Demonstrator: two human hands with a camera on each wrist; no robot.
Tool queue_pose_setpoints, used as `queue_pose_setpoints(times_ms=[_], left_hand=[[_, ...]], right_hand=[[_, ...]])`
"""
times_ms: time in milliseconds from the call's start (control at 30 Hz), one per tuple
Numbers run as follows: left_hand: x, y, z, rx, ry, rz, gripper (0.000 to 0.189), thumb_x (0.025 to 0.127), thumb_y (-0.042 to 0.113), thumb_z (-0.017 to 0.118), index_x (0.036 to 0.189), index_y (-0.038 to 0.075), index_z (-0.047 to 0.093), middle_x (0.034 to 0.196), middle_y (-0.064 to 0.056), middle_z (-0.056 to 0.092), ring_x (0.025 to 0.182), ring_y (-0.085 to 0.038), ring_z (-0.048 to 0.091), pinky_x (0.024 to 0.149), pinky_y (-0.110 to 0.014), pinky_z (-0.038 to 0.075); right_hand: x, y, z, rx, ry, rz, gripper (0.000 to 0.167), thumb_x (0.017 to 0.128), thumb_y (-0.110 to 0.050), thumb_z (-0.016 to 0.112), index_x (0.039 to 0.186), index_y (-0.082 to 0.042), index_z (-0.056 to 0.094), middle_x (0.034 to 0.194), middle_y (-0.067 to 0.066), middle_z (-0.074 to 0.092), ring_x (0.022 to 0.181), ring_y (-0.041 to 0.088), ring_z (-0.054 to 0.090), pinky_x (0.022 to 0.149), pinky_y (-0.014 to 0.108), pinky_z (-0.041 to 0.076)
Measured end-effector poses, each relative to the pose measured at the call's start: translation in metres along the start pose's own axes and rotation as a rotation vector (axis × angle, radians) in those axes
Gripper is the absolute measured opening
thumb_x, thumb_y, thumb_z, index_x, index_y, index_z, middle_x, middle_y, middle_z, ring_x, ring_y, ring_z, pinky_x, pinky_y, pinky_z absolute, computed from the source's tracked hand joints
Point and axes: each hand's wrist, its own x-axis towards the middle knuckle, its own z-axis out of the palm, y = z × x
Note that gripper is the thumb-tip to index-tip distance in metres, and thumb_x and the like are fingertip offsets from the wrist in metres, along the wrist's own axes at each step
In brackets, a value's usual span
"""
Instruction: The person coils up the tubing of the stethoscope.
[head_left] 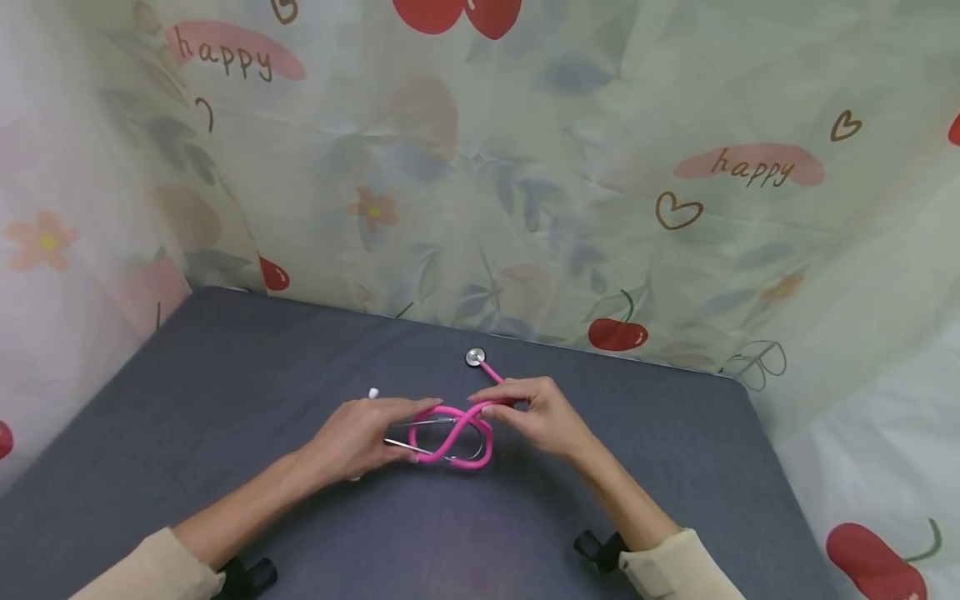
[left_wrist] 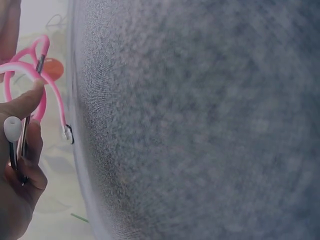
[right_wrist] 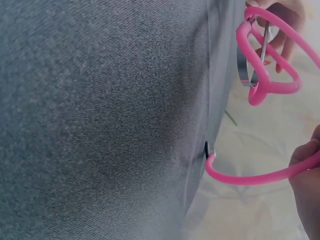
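Observation:
A stethoscope with pink tubing (head_left: 452, 435) is looped over itself above the grey table. My left hand (head_left: 358, 435) grips its metal ear tubes and a bend of the tubing between thumb and fingers. One white ear tip (left_wrist: 12, 129) sticks out beside that hand in the left wrist view. My right hand (head_left: 546, 417) pinches the tubing at the right of the loop. Beyond it, the tubing runs to the round chestpiece (head_left: 476, 357), which is at the tabletop toward the back. In the right wrist view, the metal spring (right_wrist: 242, 67) shows inside the pink loops.
The grey cloth-covered table (head_left: 480, 533) spreads around both hands. A printed curtain (head_left: 480, 208) with cherries and flowers hangs along the table's back edge and the sides. Black straps (head_left: 600, 550) sit at the wrists near the beige sleeves.

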Motion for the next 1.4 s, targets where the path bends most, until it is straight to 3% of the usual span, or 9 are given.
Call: queue_pose_setpoints(times_ms=[200, 500, 833, 1000, 1100, 1233, 1333, 1400], left_hand=[[0.001, 0.001, 0.000, -0.025, -0.014, 0.041, 0.073, 0.075, 0.043, 0.085, 0.142, 0.033, 0.056, 0.122, 0.012, 0.067, 0.102, -0.003, 0.064, 0.076, -0.032, 0.054], [0.002, 0.006, 0.000, -0.046, -0.021, 0.111, 0.074, 0.071, 0.042, 0.089, 0.138, 0.028, 0.060, 0.127, 0.013, 0.065, 0.109, -0.003, 0.064, 0.083, -0.033, 0.055], [0.003, 0.009, 0.000, -0.032, -0.022, 0.178, 0.076, 0.072, 0.042, 0.089, 0.140, 0.026, 0.058, 0.125, 0.010, 0.067, 0.106, -0.004, 0.066, 0.080, -0.031, 0.056], [0.002, 0.014, -0.001, -0.051, -0.042, 0.132, 0.084, 0.072, 0.043, 0.088, 0.144, 0.025, 0.050, 0.124, 0.011, 0.067, 0.089, -0.004, 0.067, 0.069, -0.025, 0.051], [0.001, 0.017, -0.002, -0.056, -0.059, 0.109, 0.091, 0.072, 0.043, 0.088, 0.149, 0.029, 0.041, 0.124, 0.012, 0.067, 0.073, -0.002, 0.060, 0.061, -0.022, 0.045], [0.000, 0.018, -0.001, -0.047, -0.041, 0.180, 0.097, 0.073, 0.041, 0.088, 0.154, 0.032, 0.035, 0.126, 0.013, 0.066, 0.076, 0.002, 0.061, 0.056, -0.018, 0.042], [-0.001, 0.018, 0.001, -0.045, -0.022, 0.249, 0.093, 0.075, 0.038, 0.088, 0.153, 0.033, 0.038, 0.130, 0.013, 0.063, 0.084, 0.004, 0.064, 0.056, -0.013, 0.040], [-0.001, 0.019, 0.003, -0.046, -0.018, 0.293, 0.087, 0.077, 0.036, 0.087, 0.151, 0.033, 0.042, 0.130, 0.012, 0.063, 0.081, 0.003, 0.065, 0.055, -0.011, 0.038]], right_hand=[[0.004, 0.001, -0.002, -0.004, 0.017, 0.019, 0.020, 0.090, 0.000, 0.071, 0.109, -0.003, 0.076, 0.092, 0.007, 0.075, 0.065, 0.015, 0.051, 0.053, 0.024, 0.036], [0.010, 0.010, -0.001, 0.056, 0.060, 0.010, 0.020, 0.092, -0.008, 0.070, 0.111, -0.004, 0.075, 0.090, 0.005, 0.076, 0.059, 0.012, 0.051, 0.048, 0.027, 0.028], [0.018, -0.006, 0.001, 0.040, 0.107, 0.071, 0.018, 0.091, 0.000, 0.069, 0.109, 0.001, 0.075, 0.092, 0.009, 0.075, 0.066, 0.017, 0.055, 0.059, 0.022, 0.040], [0.021, 0.002, 0.001, 0.010, 0.117, 0.096, 0.019, 0.092, -0.003, 0.069, 0.110, -0.005, 0.076, 0.095, 0.004, 0.075, 0.067, 0.013, 0.050, 0.060, 0.023, 0.040], [0.022, 0.012, 0.003, 0.005, 0.126, 0.088, 0.019, 0.092, -0.007, 0.070, 0.110, -0.009, 0.077, 0.096, 0.000, 0.075, 0.066, 0.013, 0.049, 0.059, 0.023, 0.039], [0.025, 0.019, 0.006, 0.008, 0.126, 0.033, 0.018, 0.092, -0.012, 0.072, 0.108, -0.012, 0.077, 0.095, -0.002, 0.074, 0.067, 0.022, 0.052, 0.059, 0.023, 0.042], [0.028, 0.022, 0.008, 0.009, 0.126, -0.011, 0.017, 0.091, -0.012, 0.073, 0.107, -0.012, 0.078, 0.095, -0.002, 0.074, 0.071, 0.031, 0.057, 0.062, 0.023, 0.047], [0.029, 0.023, 0.010, -0.001, 0.125, -0.032, 0.016, 0.090, -0.012, 0.074, 0.106, -0.010, 0.078, 0.094, -0.002, 0.074, 0.070, 0.034, 0.058, 0.062, 0.024, 0.047]])
